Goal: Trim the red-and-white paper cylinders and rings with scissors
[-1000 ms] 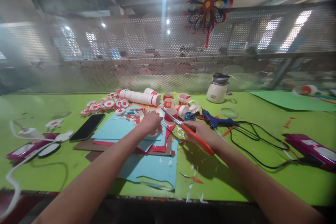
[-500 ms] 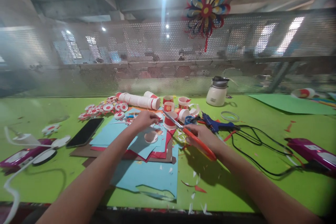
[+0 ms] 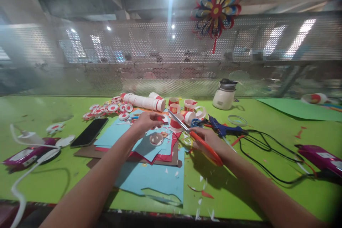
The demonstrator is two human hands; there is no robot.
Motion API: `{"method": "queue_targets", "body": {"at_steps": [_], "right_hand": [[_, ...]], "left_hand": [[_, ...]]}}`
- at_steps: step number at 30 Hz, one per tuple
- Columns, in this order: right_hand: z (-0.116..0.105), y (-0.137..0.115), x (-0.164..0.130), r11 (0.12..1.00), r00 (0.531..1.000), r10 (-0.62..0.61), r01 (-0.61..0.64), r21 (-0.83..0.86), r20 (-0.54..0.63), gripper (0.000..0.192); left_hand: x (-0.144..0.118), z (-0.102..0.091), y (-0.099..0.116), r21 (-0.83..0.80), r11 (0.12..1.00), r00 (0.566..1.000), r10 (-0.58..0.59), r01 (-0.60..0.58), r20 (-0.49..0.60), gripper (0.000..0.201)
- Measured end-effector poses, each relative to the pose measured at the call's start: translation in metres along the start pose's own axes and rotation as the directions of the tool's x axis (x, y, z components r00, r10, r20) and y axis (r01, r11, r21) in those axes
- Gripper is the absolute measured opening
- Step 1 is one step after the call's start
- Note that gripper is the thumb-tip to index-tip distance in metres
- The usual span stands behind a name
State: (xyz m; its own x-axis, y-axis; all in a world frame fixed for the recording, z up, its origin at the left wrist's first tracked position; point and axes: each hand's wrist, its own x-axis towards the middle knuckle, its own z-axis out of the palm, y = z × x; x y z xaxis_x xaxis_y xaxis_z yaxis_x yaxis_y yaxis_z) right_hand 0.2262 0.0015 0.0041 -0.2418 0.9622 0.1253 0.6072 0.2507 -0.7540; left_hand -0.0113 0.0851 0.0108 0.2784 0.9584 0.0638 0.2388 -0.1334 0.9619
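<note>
Just below the fingers of both hands, loose blue paper sheets [image 3: 157, 176] lie on the green table [image 3: 53, 181], and a small cut disc [image 3: 156, 139] lies on them right under the left hand [image 3: 145, 123], whose fingers pinch together on a small red and white scrap of paper cup [image 3: 159, 118]; it looks light, thin and easily creased, best held by its edge. The right hand [image 3: 211, 140] has its fingers clamped on the orange handles of the scissors [image 3: 197, 139], blades pointing toward the paper cups [image 3: 181, 108] beyond the fingertips, with a blue glue gun [image 3: 221, 128] just beside.
</note>
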Motion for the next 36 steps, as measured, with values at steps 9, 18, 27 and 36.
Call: {"method": "queue_targets", "body": {"at_steps": [9,18,27,36], "right_hand": [[0.002,-0.006,-0.002,0.996,0.999,0.037,-0.037,0.075,0.007,0.042],[0.007,-0.008,-0.004,0.992,0.999,0.047,-0.045,0.12,-0.011,0.046],[0.01,-0.017,-0.008,0.954,0.998,0.068,-0.059,0.294,-0.018,0.045],[0.013,-0.034,-0.012,0.98,0.968,0.007,0.043,0.193,-0.252,0.038]], "left_hand": [[0.0,0.006,-0.003,-0.302,0.95,0.988,-0.111,0.075,-0.105,0.017],[-0.008,0.014,0.003,-0.577,0.813,0.991,-0.124,0.076,-0.044,0.011],[-0.024,0.027,0.016,-0.574,0.815,0.997,-0.072,0.083,0.04,0.038],[-0.042,0.058,0.02,-0.15,0.987,0.981,0.083,-0.057,0.173,0.034]]}}
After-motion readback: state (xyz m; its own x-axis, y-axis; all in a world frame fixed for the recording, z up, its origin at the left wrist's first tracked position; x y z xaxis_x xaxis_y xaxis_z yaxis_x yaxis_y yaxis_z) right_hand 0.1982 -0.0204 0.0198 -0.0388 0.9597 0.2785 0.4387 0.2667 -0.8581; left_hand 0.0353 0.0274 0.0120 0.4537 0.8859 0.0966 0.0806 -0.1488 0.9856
